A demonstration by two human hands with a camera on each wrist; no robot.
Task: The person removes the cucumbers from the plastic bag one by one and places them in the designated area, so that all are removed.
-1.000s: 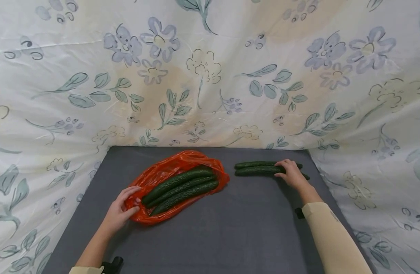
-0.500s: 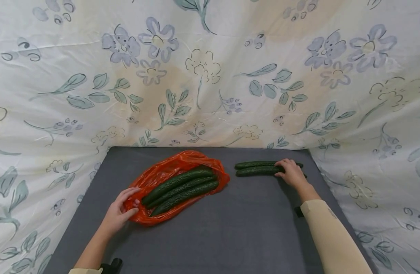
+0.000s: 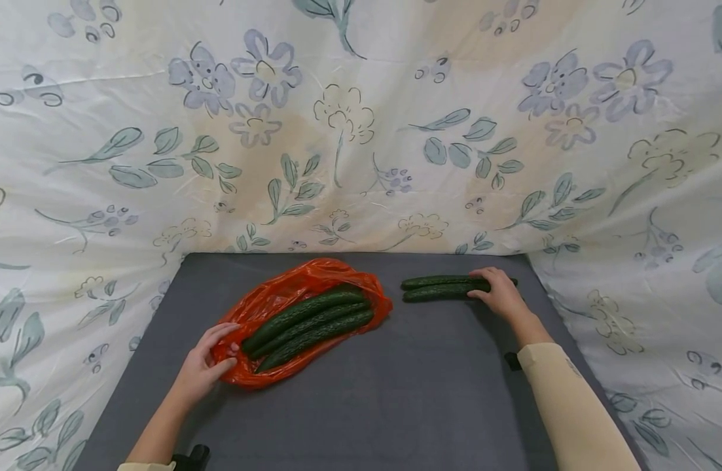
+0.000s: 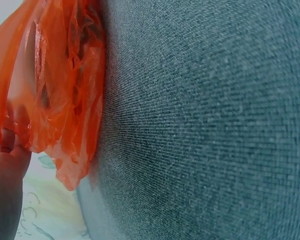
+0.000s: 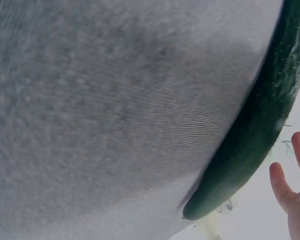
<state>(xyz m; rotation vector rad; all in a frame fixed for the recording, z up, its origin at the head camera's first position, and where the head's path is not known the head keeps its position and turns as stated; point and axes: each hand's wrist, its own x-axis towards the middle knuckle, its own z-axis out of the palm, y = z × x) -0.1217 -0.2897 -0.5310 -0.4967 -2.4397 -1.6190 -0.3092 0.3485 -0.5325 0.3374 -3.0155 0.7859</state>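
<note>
A thin red plastic bag (image 3: pixel 278 291) lies on the left half of the table with three dark green cucumbers (image 3: pixel 307 325) showing in its mouth. My left hand (image 3: pixel 197 369) grips the bag's near-left edge between thumb and fingers. In the left wrist view, fingertips show through the crumpled red film. Side by side on the right lie two more cucumbers (image 3: pixel 434 292), their right ends mostly covered by my right hand (image 3: pixel 505 297). Its fingers reach across both, the thumb on the near side. The right wrist view shows straight, spread fingers (image 5: pixel 298 152) beyond a cucumber (image 5: pixel 250 135).
A dark grey cloth-topped table (image 3: pixel 396 399) bears everything. Floral fabric (image 3: pixel 349 196) hangs as a wall along its far edge and down both sides. Black straps with small devices sit on both wrists.
My right hand has shifted slightly away from me over the cucumbers, and the near cucumber's right end is now out of sight. The left hand and bag stay put.
</note>
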